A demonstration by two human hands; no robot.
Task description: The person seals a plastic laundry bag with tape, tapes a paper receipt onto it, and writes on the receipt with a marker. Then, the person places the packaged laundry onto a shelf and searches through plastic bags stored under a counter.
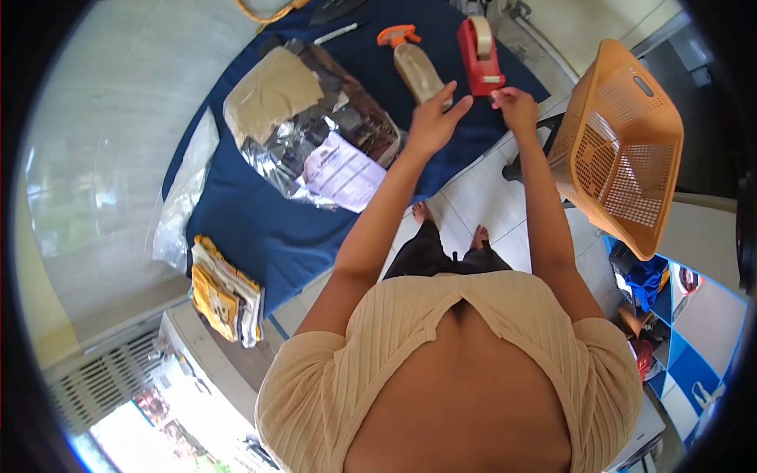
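My left hand [436, 122] is over the dark blue cloth [260, 229], fingers apart and empty, beside the lower end of a spray bottle [418, 71] with an orange head. My right hand [516, 109] has its thumb and fingers pinched together at the front end of a red tape dispenser [479, 63]; whatever is between the fingertips is too small to make out. Left of my left hand lies a clear plastic package [355, 118] with dark and beige contents and a printed white paper [344, 172] on it.
An orange perforated basket [623, 150] stands at the right. Folded yellow and white clothes [225, 292] lie at the cloth's lower left, below a crumpled clear plastic bag [188, 193]. A white pen [336, 33] lies at the back. Blue and white shelves [694, 323] are at lower right.
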